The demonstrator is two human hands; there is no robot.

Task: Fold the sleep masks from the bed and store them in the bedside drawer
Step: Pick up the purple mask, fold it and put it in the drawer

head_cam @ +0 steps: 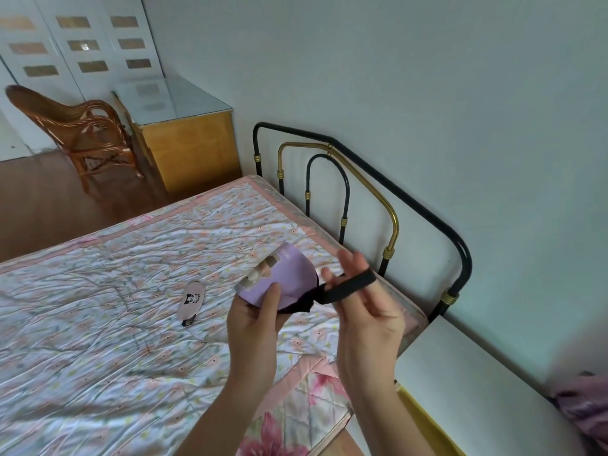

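Lilac mask (289,278) is held above the bed (98,324): our left hand (260,320) pinches it steady so our right hand (368,311) grasps the strap (348,286), pulling it taut for folding. Pink mask (193,301) waits on the quilt.

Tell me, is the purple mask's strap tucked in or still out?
Out. The black strap stretches sideways from the purple mask, looped around the right hand's fingers; the left hand holds the mask.

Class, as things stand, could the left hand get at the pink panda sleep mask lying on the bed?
Probably not yet: the way across the quilt to the pink panda mask looks open, but the left hand is holding the purple mask.
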